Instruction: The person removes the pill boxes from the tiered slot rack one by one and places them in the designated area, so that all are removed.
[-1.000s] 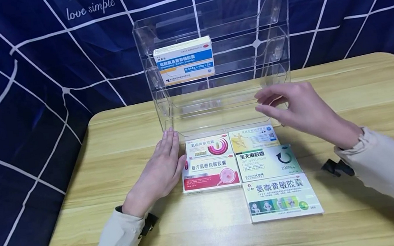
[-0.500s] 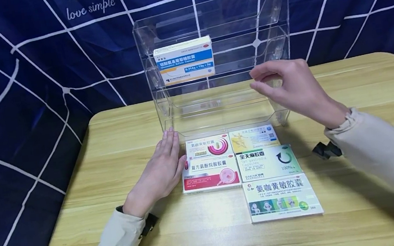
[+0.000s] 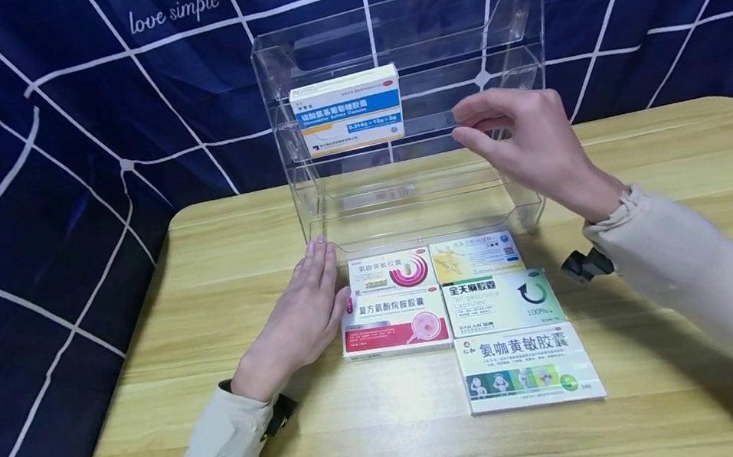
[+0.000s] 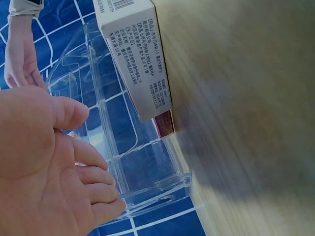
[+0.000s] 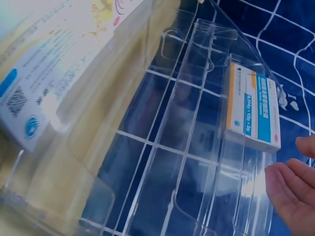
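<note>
A clear acrylic rack (image 3: 422, 230) with stepped tiers stands on the table. A blue and white medicine box (image 3: 349, 113), labelled glucosamine sulfate capsules, sits upright in it toward the left. My right hand (image 3: 532, 141) hovers in front of the rack, to the right of that box; its thumb and bent fingers are apart, with nothing between them. Left of the flat boxes, my left hand (image 3: 291, 319) rests with fingers straight and close together. Its thumb lies at the edge of the red and white medicine box (image 3: 395, 325), and its fingertips are near the rack's lower left corner.
Flat boxes lie before the rack: a pink-ringed white box (image 3: 389, 272), a yellow and white box (image 3: 477, 255), a green and white box (image 3: 501, 302) and a white capsule box (image 3: 527, 366). A dark blue curtain (image 3: 623, 9) with white lines hangs behind the wooden table (image 3: 367, 444).
My right hand has risen from the rack's lower right side toward its middle tiers and shifted slightly left. The left hand and the boxes have stayed in place.
</note>
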